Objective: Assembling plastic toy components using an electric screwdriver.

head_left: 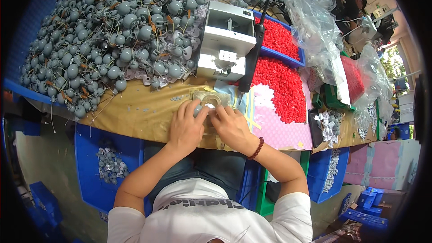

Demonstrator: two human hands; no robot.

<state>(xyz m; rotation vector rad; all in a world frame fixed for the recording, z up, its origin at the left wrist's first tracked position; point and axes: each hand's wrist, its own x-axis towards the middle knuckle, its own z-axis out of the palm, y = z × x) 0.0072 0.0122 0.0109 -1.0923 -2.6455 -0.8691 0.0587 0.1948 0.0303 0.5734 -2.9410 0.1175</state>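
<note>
At the front of the bench my left hand (186,123) is closed, its fingertips around a small round grey part (197,110). My right hand (231,127), with a dark red bead bracelet on the wrist, meets it with fingers bent and pressed together. Between the fingertips shows a small white piece (210,105); what the right fingers grip is mostly hidden. Both hands work over the near side of a flat metal plate (198,94) with a ring-shaped recess. Just beyond the plate stands a white and grey bench machine (227,40).
A large heap of grey ball-shaped parts (126,54) with thin wires covers the left. Small red parts (281,90) lie right of the machine, more in a blue tray (300,58). Blue bins (85,171) stand below the bench edge. Clear plastic bags (315,22) lie farther right.
</note>
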